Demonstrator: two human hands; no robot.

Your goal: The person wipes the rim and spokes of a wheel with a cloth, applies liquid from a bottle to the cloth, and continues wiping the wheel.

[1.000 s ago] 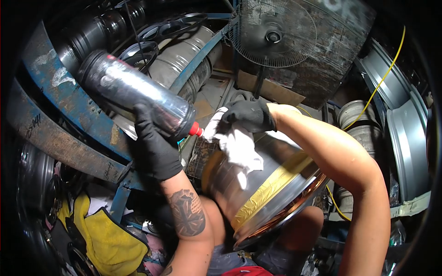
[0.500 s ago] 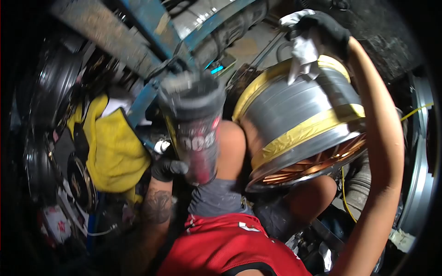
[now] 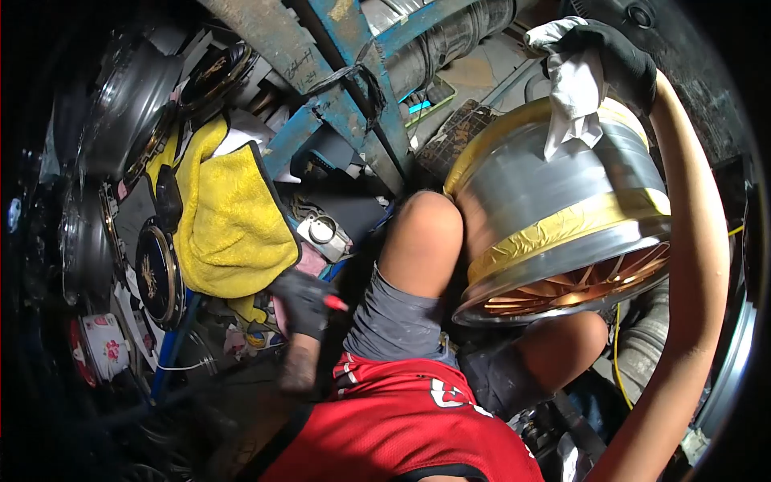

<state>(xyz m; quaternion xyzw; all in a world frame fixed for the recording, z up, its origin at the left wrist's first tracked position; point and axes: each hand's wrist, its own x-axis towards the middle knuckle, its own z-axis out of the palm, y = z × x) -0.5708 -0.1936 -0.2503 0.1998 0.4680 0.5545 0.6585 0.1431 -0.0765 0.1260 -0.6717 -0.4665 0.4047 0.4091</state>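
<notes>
A wheel rim (image 3: 554, 169) with a silvery barrel, yellow tape around its edges and copper-coloured spokes rests against my bare knees. On top of it, my right hand (image 3: 614, 60), in a black glove, is closed on a white cloth (image 3: 574, 96) that hangs down onto the barrel. My left hand (image 3: 301, 299), in a dark glove, is low beside my left thigh, near a yellow towel (image 3: 229, 217). From its fingers sticks out a small red-tipped thing (image 3: 335, 303); the rest of that is hidden and slightly blurred.
To the left, dark rims (image 3: 120, 120) are stacked beside a black-and-gold round cap (image 3: 158, 273) and a flowered tin (image 3: 104, 345). A blue metal frame (image 3: 345, 104) stands ahead. At the right, a yellow cord (image 3: 617, 353) runs past a ribbed duct (image 3: 646, 341).
A dark cylindrical container with a printed label, at my left hand before, is out of sight. That hand now has a red-tipped thing. My right hand still holds the cloth on the rim.
</notes>
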